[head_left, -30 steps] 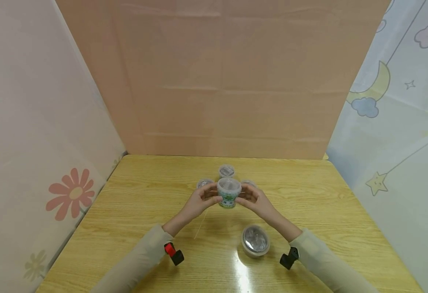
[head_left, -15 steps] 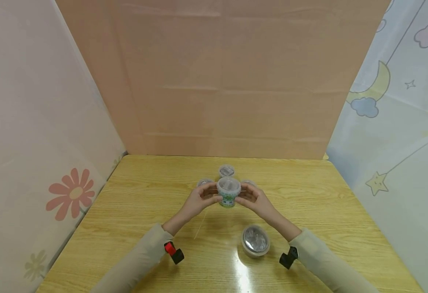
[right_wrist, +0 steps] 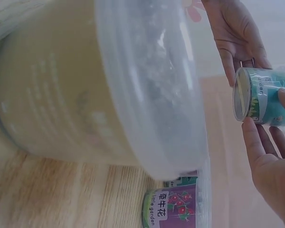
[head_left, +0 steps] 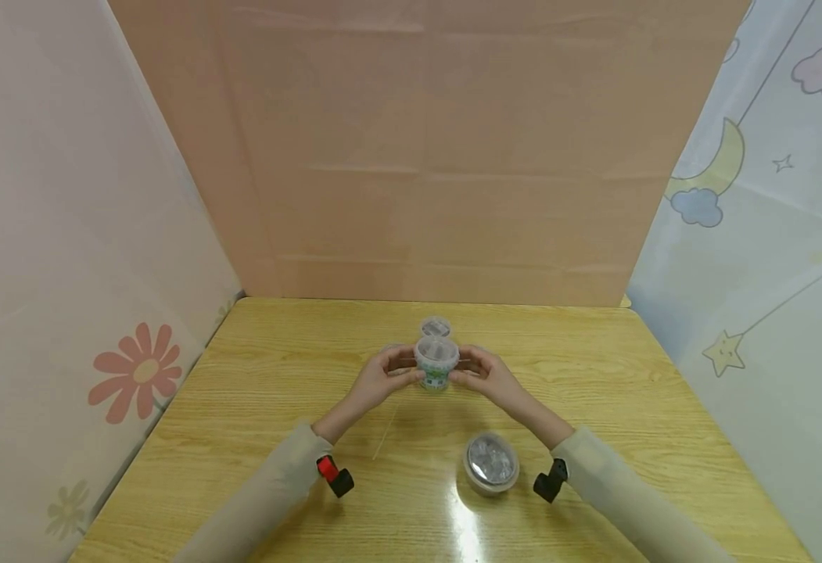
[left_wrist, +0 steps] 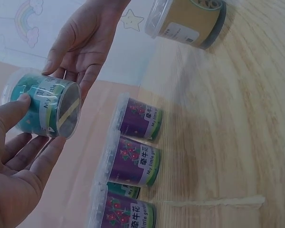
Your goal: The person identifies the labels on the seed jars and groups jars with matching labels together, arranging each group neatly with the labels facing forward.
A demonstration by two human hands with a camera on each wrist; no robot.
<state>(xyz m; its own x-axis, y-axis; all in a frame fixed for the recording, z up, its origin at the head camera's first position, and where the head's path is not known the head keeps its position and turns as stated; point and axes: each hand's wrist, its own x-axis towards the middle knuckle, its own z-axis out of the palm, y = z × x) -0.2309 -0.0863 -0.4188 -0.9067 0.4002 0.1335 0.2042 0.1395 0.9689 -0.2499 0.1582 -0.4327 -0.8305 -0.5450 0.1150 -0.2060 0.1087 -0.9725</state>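
Observation:
Both hands hold one small teal-labelled cup with a clear lid, just above the wooden table. My left hand grips it from the left, thumb on its side and fingers beneath. My right hand pinches it from the right. In the left wrist view the teal cup lies sideways between my left hand and right hand. Right behind it stand small purple-labelled cups in a cluster, one of them at the back. The right wrist view shows the teal cup and one purple cup.
A larger tan tub with a clear lid stands on the table by my right forearm and fills the right wrist view. A thin pale strip lies on the table. Cloth and board screens enclose the table on three sides.
Both hands have carried the teal cup a little farther from me, toward the cluster of small cups. The large tub has not moved.

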